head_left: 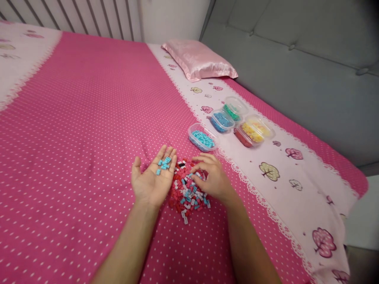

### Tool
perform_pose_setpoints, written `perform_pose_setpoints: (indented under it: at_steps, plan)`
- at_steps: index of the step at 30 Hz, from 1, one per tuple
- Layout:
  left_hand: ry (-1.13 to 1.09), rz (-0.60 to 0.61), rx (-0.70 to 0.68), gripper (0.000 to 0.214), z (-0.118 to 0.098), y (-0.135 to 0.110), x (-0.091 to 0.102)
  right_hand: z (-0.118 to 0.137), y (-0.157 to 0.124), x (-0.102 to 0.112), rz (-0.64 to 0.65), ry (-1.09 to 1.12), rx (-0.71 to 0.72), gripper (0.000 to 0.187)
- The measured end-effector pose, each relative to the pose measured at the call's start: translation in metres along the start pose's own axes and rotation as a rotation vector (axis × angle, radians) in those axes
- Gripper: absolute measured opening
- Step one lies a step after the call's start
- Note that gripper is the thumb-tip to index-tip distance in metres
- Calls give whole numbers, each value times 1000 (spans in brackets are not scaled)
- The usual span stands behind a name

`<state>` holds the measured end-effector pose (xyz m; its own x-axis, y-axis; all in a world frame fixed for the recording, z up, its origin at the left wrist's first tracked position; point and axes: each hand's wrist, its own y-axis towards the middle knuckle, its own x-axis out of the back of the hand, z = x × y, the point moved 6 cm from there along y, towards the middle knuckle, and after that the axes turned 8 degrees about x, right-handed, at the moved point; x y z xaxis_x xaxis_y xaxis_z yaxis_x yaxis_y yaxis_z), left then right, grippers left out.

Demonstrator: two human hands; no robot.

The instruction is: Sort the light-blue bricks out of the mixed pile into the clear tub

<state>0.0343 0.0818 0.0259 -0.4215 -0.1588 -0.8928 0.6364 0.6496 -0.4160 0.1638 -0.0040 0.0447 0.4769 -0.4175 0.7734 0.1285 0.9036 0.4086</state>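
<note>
My left hand (152,177) lies palm up on the bed, fingers stretched out, with several small light blue bricks (164,163) resting on its fingers. My right hand (211,177) is palm down over a pile of small red, white and light blue bricks (186,193), its fingertips curled into the pile. Whether they pinch a brick I cannot make out. A clear tub of light blue bricks (203,138) stands just beyond the pile.
Further right stand clear tubs of blue (222,120), green (235,108), and red and yellow (253,130) bricks. The pink dotted bedsheet (74,130) spreads to the left. A pink pillow (198,59) and grey padded headboard (296,67) lie behind.
</note>
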Motion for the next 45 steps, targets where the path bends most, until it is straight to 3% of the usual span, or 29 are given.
perform_pose_setpoints:
  at_steps: [15, 21, 25, 29, 36, 45]
  plan:
    - [64, 30, 168, 73, 24, -2, -4, 10, 2, 27, -406, 104, -22, 9]
    - [80, 45, 315, 71, 40, -6, -5, 17, 4, 23, -403, 51, 16, 14]
    - [47, 29, 286, 73, 35, -5, -5, 11, 1, 26, -409, 20, -35, 18]
    - [19, -29, 148, 69, 18, -2, 0, -5, -2, 25, -298, -3, -153, 10]
    - [26, -31, 88, 66, 6, 1, 3, -13, -9, 6, 111, -69, -108, 20]
    - [40, -7, 82, 63, 6, 2, 3, -9, -10, -2, 203, -170, -94, 18]
